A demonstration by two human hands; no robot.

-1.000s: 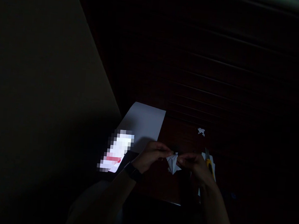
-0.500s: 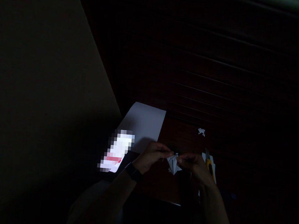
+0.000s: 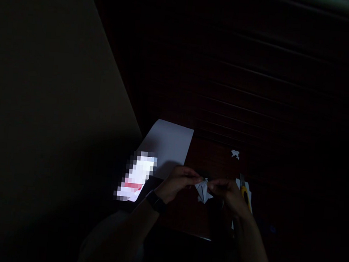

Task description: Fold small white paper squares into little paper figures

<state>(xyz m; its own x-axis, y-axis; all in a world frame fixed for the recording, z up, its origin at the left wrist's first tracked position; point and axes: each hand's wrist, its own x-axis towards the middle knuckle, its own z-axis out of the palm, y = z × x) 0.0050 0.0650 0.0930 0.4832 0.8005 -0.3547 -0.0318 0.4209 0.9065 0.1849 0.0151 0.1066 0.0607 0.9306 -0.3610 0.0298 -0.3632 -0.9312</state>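
**Examiner:** What was the state of each grip at inspection?

**Inspector:** Both were closed on the work. The left hand (image 3: 177,184) pinched the left corner of the folded paper piece (image 3: 204,192) between thumb and fingertips. The right hand (image 3: 227,192) pinched the opposite side in the same way. The piece was held between the two hands, just above the tabletop (image 3: 215,159), with its point hanging down.

**Examiner:** Was the hold sound?

**Inspector:** Adequate, in my judgement. A clean crease called for both pinches to sit close to the fold line and pull evenly. The scene was very dark and the finer folds could not be made out.

**Examiner:** What lay around the hands?

**Inspector:** A yellow-handled utility knife (image 3: 244,192) lay just beside the right hand, over white offcuts. Whether its blade was out could not be told. A white sheet (image 3: 168,144) lay beyond the left hand. A lit phone screen (image 3: 136,176) sat near the left wrist, which bore a watch (image 3: 156,202). A small paper scrap (image 3: 235,154) lay well apart, farther back.

**Examiner:** Was there room to move?

**Inspector:** Open tabletop lay beyond the hands. The near edge ran close under the forearms, and a pale surface (image 3: 43,95) closed off the left. I judged the knife side the one to mind.
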